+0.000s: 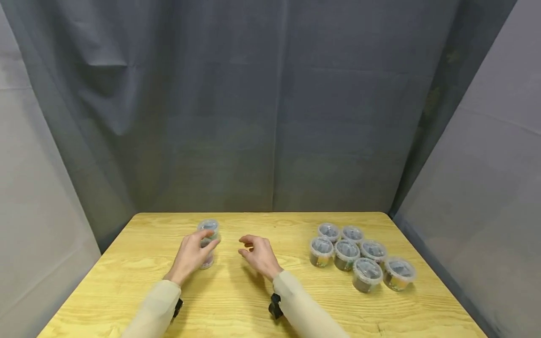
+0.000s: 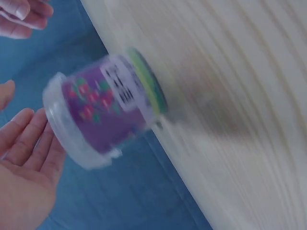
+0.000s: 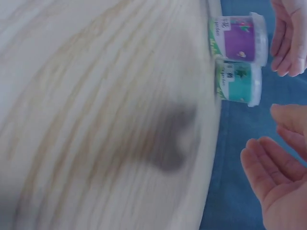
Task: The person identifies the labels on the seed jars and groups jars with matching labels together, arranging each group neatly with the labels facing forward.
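Note:
Two small lidded plastic tubs stand one behind the other on the left half of the table. The nearer, a purple tub with a berry picture and clear lid, is partly covered by my left hand in the head view. That hand's fingers are spread apart beside the lid, holding nothing. Behind it is a teal tub, also lidded. To the right of both tubs, my right hand hovers over the table with relaxed, slightly bent fingers and nothing in them.
On the right side of the wooden table several more lidded tubs stand in a close cluster. A dark grey curtain hangs behind the table, and light panels flank both sides.

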`<state>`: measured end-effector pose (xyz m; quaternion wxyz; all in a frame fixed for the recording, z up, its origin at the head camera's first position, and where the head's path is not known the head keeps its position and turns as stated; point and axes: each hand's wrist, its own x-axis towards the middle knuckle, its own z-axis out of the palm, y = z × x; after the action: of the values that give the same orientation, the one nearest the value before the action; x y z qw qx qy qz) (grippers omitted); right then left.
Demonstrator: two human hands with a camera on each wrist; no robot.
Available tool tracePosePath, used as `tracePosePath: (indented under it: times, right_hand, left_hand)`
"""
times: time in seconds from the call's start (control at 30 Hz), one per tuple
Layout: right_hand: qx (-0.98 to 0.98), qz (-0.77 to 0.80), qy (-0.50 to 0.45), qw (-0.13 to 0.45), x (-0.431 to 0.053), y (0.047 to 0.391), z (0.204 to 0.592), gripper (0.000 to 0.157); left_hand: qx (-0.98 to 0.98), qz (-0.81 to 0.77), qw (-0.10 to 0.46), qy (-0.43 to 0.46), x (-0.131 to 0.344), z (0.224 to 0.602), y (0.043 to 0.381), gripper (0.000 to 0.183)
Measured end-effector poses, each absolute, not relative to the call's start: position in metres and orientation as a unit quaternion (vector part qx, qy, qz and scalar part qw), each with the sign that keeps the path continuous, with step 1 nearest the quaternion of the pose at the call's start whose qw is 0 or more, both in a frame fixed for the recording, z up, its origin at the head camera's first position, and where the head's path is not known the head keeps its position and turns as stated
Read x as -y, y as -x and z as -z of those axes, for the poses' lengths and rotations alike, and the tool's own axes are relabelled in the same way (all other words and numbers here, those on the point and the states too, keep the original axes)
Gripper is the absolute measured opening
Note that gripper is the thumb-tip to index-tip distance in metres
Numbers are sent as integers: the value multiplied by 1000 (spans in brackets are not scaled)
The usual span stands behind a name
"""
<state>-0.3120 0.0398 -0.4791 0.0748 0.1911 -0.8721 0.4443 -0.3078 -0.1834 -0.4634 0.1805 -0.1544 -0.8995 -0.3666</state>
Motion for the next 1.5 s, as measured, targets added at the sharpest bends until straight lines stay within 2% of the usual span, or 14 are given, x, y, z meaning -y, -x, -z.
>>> tracePosePath:
  times: [0.33, 0.87, 1.1, 1.5]
  right_hand:
    - [888, -417, -163, 107, -72, 297, 471, 28]
    - [924, -327, -117, 163, -142, 288, 452, 31]
    - [925, -326, -85, 172, -172, 283, 446, 31]
    - [920, -348, -51, 171, -223, 280, 441, 36]
  left_hand:
    - [899, 363, 176, 169, 144, 470, 302, 35]
    - [893, 355, 148, 233, 75, 472, 317, 36]
    - [888, 357, 122, 262, 50, 473, 322, 37]
    - [887, 336, 116, 295, 2, 471, 329, 34]
